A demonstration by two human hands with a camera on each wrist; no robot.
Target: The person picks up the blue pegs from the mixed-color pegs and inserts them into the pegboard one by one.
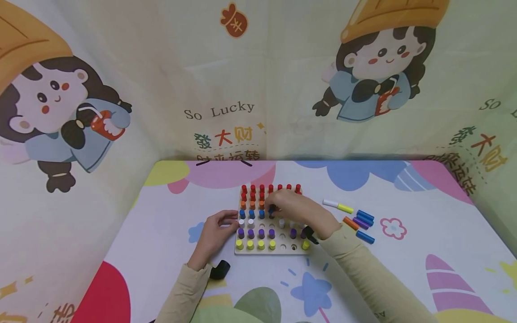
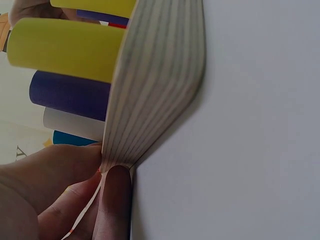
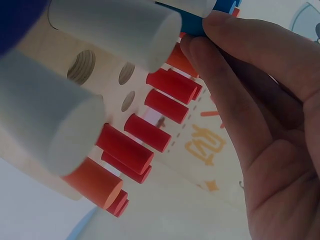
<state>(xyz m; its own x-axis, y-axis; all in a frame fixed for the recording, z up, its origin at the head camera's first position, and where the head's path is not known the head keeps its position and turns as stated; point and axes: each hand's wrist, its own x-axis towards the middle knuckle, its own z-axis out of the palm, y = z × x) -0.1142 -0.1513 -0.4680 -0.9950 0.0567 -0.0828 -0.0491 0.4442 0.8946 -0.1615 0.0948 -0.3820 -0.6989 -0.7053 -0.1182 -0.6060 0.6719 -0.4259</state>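
A wooden pegboard (image 1: 258,252) lies on the table with rows of red, orange, blue, white, purple and yellow pegs standing in it. My left hand (image 1: 216,233) holds the board's left edge; in the left wrist view the thumb (image 2: 60,162) lies at its upper edge and a finger (image 2: 116,200) against its side. Over the board, my right hand (image 1: 292,206) pinches a blue peg (image 3: 192,24) between thumb and fingertips, at the blue row. Whether that peg sits fully in its hole is hidden. Several holes in the white, purple and yellow rows are bare.
Right of the board lie loose pegs: a white peg (image 1: 330,203), a yellow peg (image 1: 345,208), an orange peg (image 1: 350,223), a purple peg (image 1: 361,223) and several blue pegs (image 1: 365,237). A printed cloth (image 1: 161,269) covers the table. Patterned curtains (image 1: 291,89) stand behind it.
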